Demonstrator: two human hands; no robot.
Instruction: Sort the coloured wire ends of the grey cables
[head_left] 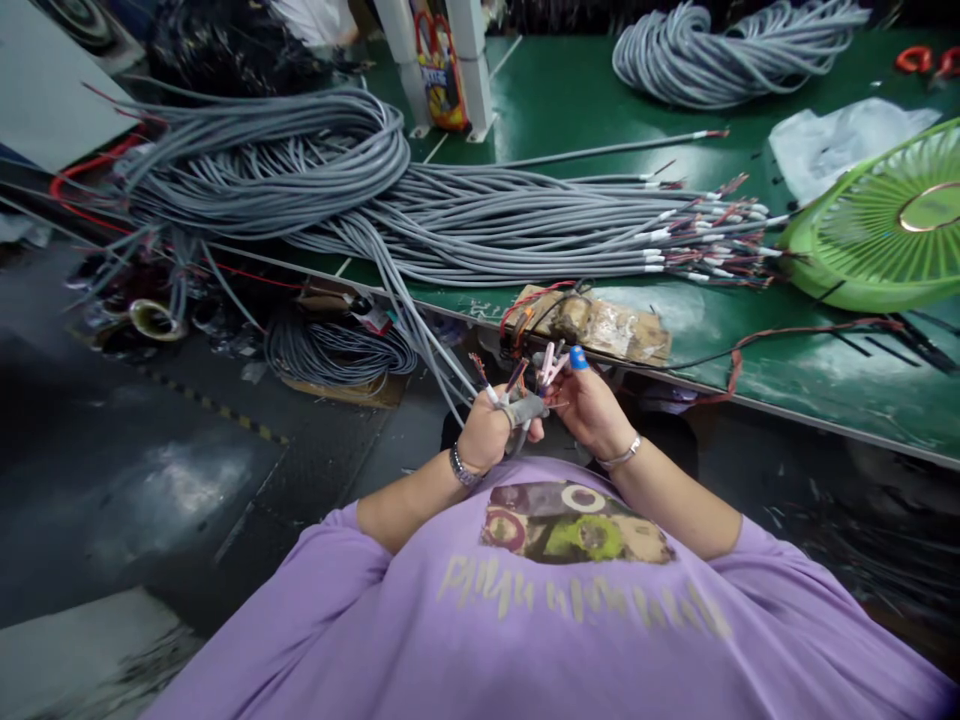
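Nearest me, the person's hands are close together, in front of the wooden block [637, 332] and off the table's edge. The left hand [484, 432] is closed around the ends of grey cables [414, 303]; the right hand [592, 408] has its fingers drawn in at the coloured wires [517, 375], though I can't tell what they pinch. These ends look opened and part-way sorted, I'd judge.

The green table's [817, 375] front edge runs just before the block, and a reddish cord [739, 362] trails to its right, where a sleeve could snag. Behind the block lies a row of cables [525, 225], ends already bared; the fan [847, 245] crowds them on the right. Beyond that row there's open green tabletop, then a grey coil [720, 60], seemingly not begun.
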